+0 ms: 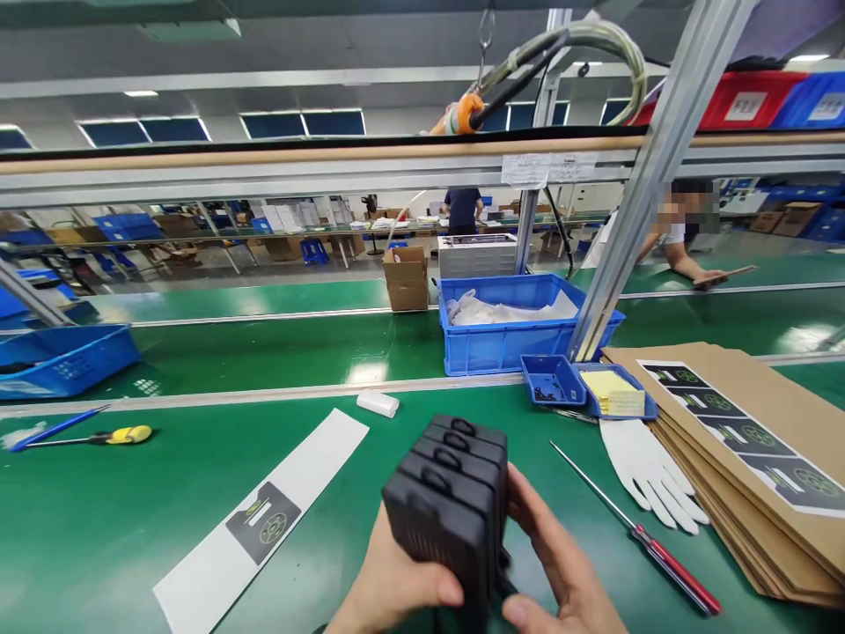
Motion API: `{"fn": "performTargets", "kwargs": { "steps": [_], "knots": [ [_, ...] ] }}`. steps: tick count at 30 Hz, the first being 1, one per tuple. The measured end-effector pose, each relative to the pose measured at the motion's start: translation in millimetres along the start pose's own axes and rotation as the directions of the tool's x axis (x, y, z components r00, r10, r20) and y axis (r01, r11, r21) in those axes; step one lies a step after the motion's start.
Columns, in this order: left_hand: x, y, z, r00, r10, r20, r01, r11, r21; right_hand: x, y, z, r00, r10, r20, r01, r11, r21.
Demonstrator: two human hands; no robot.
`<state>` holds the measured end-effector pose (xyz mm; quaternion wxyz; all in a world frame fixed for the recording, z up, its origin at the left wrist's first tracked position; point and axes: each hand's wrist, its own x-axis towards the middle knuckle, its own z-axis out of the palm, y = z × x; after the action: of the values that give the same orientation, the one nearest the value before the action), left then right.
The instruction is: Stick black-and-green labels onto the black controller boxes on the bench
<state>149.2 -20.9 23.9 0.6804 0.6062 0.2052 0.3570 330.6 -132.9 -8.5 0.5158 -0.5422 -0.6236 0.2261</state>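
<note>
Thumb of your left hand presses across the near face of the black plastic housings, its other fingers mostly hidden, probably to keep the row of units squeezed together. Your right hand is spread: a finger lies along the right side, seemingly as a brace, while the thumb tip sits by a dark lower part; whether it pinches that, you can't tell from here. The housings are at centre, low in front of you, loops upward, so neither hand covers them.

From there, the printed label strip lies flat at nine o'clock and the small white cylinder at eleven. At three, the red-handled screwdriver points its shaft away, handle nearest you, likely for an easy grab. Past it, toward two, rests the white glove, beside the stacked cardboard sheets.
</note>
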Motion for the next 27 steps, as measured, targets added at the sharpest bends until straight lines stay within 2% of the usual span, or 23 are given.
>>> {"fn": "performTargets", "kwargs": {
  "steps": [1, 3, 5, 7, 9, 13, 16, 19, 22, 25, 27],
  "knots": [
    [2, -3, 2.5, 0.998, -0.068, 0.008, 0.068, 0.982, -0.174, -2, 4, 4, 1.000, 0.012, -0.003, -0.012, 0.999, -0.050],
    [6, -13, 6.8, 0.989, -0.145, 0.005, 0.132, 0.890, -0.437, -7, 11, 10, 0.998, 0.050, -0.038, -0.056, 0.987, -0.152],
    [8, -24, 9.2, 0.981, -0.194, -0.014, 0.152, 0.810, -0.566, -9, 13, 13, 0.992, 0.098, -0.075, -0.111, 0.974, -0.198],
    [8, -31, 10.6, 0.967, -0.255, 0.011, 0.207, 0.758, -0.618, -9, 11, 13, 0.986, 0.126, -0.106, -0.145, 0.970, -0.196],
    [9, -32, 12.5, 0.946, -0.308, 0.105, 0.298, 0.692, -0.658, -4, 7, 9, 0.990, 0.098, -0.103, -0.116, 0.975, -0.190],
    [12, -22, 20.7, 0.874, -0.358, 0.328, 0.477, 0.508, -0.717, 15, 3, -1, 0.998, -0.018, -0.068, 0.009, 0.991, -0.132],
    [11, -17, 28.6, 0.822, -0.397, 0.408, 0.547, 0.348, -0.761, 33, 5, -6, 0.998, 0.023, -0.051, -0.027, 0.997, -0.079],
    [7, -17, 35.4, 0.822, -0.402, 0.402, 0.515, 0.227, -0.827, 45, 12, -6, 0.994, 0.101, -0.035, -0.103, 0.994, -0.035],
    [3, -16, 39.6, 0.831, -0.426, 0.359, 0.477, 0.214, -0.852, 49, 22, -1, 0.988, 0.155, 0.016, -0.155, 0.987, 0.042],
    [3, -15, 40.4, 0.796, -0.491, 0.354, 0.482, 0.159, -0.862, 47, 28, 4, 0.986, 0.164, 0.038, -0.166, 0.983, 0.074],
    [3, -15, 39.4, 0.782, -0.519, 0.344, 0.485, 0.161, -0.860, 45, 28, 6, 0.988, 0.150, 0.031, -0.152, 0.987, 0.055]
  ]
}}
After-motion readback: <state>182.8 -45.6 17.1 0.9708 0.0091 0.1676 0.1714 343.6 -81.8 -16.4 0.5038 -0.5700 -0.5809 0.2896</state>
